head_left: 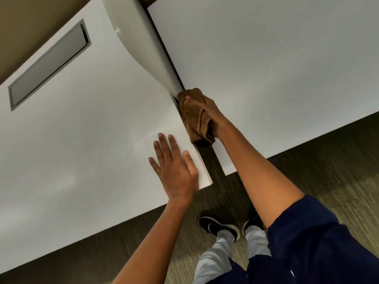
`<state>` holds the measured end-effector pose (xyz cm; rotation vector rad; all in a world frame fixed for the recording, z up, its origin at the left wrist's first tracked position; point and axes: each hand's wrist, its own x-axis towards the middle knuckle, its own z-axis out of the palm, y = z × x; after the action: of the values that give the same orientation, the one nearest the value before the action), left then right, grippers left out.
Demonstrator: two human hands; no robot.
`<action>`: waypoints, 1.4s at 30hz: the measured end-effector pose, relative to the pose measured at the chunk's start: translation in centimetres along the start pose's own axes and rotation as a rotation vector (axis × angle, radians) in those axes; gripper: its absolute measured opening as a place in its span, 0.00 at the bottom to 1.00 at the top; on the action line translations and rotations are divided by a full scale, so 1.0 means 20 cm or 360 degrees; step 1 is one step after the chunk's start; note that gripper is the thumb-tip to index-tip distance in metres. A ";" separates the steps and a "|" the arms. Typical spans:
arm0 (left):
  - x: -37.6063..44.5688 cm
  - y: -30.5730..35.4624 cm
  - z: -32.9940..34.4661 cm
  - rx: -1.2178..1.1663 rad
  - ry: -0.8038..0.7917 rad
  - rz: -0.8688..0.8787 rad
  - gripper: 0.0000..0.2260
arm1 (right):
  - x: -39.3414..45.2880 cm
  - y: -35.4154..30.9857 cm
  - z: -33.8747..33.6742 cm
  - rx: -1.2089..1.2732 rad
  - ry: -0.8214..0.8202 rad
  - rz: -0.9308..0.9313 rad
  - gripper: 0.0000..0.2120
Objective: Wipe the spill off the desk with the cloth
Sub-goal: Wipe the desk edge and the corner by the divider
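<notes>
Two white desk surfaces filled most of the frame, the left desk (pixel 71 140) spreading across the centre and lower left, the right desk (pixel 276 68) across the upper right, with a narrow dark gap running between them from the top centre toward the middle. A pale curved divider panel (pixel 141 48) rose along that gap in the upper centre. A grey rectangular cable hatch (pixel 49 64) sat recessed in the left desk at the upper left.

At the centre of the frame, the person's right hand (pixel 213 113) gripped a bunched brown cloth (pixel 194 117), fingers curled round it and one fingertip showing on top, pressing it down at the gap where the two desk edges met, just below the foot of the divider. The cloth's lower end hung over the opening between the desks. No spill could be made out on the white surfaces.

The left hand (pixel 174 169) lay flat on the near corner of the left desk, just below and left of the cloth, its fingers straight and slightly spread, holding nothing.

Striped olive carpet (pixel 328 160) covered the floor along the lower right. A dark blue sleeve (pixel 307 242) showed at the lower right, and dark shoes (pixel 217 226) with pale trousers stood at the bottom centre.
</notes>
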<state>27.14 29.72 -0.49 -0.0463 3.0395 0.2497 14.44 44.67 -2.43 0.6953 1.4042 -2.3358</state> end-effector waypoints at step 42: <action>0.00 0.01 -0.01 -0.0018 -0.0011 -0.0002 0.29 | 0.05 -0.10 -0.03 -0.0417 -0.0131 -0.0074 0.27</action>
<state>27.06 29.80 -0.35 -0.0479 3.0312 0.2668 12.87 46.15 -1.82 0.4905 1.6641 -2.1320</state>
